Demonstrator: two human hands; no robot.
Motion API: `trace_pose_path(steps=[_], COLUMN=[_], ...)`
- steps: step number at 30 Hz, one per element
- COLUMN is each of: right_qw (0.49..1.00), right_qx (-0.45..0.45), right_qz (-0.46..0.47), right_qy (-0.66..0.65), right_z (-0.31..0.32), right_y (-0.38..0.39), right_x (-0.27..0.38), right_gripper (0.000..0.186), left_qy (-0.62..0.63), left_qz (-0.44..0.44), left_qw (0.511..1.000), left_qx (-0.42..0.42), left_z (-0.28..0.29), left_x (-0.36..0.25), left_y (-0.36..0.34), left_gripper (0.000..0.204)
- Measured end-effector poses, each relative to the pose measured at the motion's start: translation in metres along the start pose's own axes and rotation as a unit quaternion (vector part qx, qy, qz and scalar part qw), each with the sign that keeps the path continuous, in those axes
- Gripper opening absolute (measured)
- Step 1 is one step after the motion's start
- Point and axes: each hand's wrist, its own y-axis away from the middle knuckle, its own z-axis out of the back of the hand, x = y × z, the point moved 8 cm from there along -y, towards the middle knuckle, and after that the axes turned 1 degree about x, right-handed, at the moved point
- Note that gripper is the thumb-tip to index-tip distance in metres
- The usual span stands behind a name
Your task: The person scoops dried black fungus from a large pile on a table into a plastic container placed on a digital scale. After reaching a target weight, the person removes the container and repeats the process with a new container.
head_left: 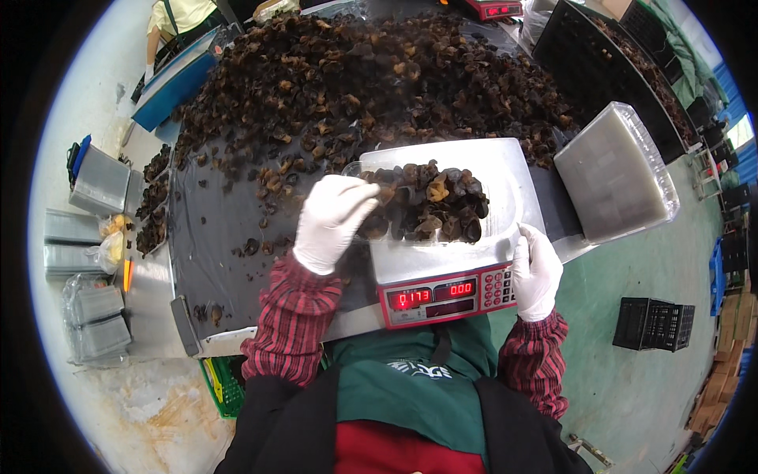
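A clear plastic tray holding dark, crinkled wood-ear fungus sits on a red-fronted digital scale with a steel platform. My left hand, in a white glove, is over the tray's left end with fingers curled at the fungus; what they pinch is hidden. At the tray's right front corner, my gloved right hand has thumb and forefinger closed on the rim. The scale's red displays are lit.
Loose fungus covers the dark-topped table. Stacked clear trays stand right, more left. A black crate is on the floor. Another scale is at the back; a person in yellow is at upper left.
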Motion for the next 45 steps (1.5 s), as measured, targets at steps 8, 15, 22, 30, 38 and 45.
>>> trace_pose_path(steps=[8,15,22,30,38,45], right_qw=[0.997,0.759,0.718,0.733,0.762,0.798], right_qx=[0.014,0.277,0.231,0.330,0.414,0.365], right_qz=[-0.049,-0.353,-0.362,-0.301,-0.211,-0.235], right_qy=[-0.060,-0.471,-0.547,-0.514,-0.451,-0.417], right_z=[0.004,-0.092,-0.112,-0.139,-0.170,-0.167], right_y=[0.008,0.053,0.058,0.051,0.046,0.029], right_x=[0.000,0.024,0.032,0.090,0.153,0.139], right_gripper=[0.012,0.028,0.024,0.027,0.032,0.032], left_qy=[-0.037,0.084,0.262,0.507,0.323,0.167], left_qz=[-0.068,0.082,0.235,0.404,0.469,0.443], left_qw=[0.997,0.924,0.872,0.761,0.770,0.714], left_qx=[-0.004,0.364,0.341,0.016,-0.286,-0.516], left_z=[-0.023,-0.100,-0.073,0.014,0.178,0.335], left_x=[-0.020,0.081,0.092,0.117,0.200,0.276], left_y=[-0.036,-0.060,0.005,0.123,0.252,0.395], left_gripper=[0.018,0.027,0.011,0.014,0.005,0.007])
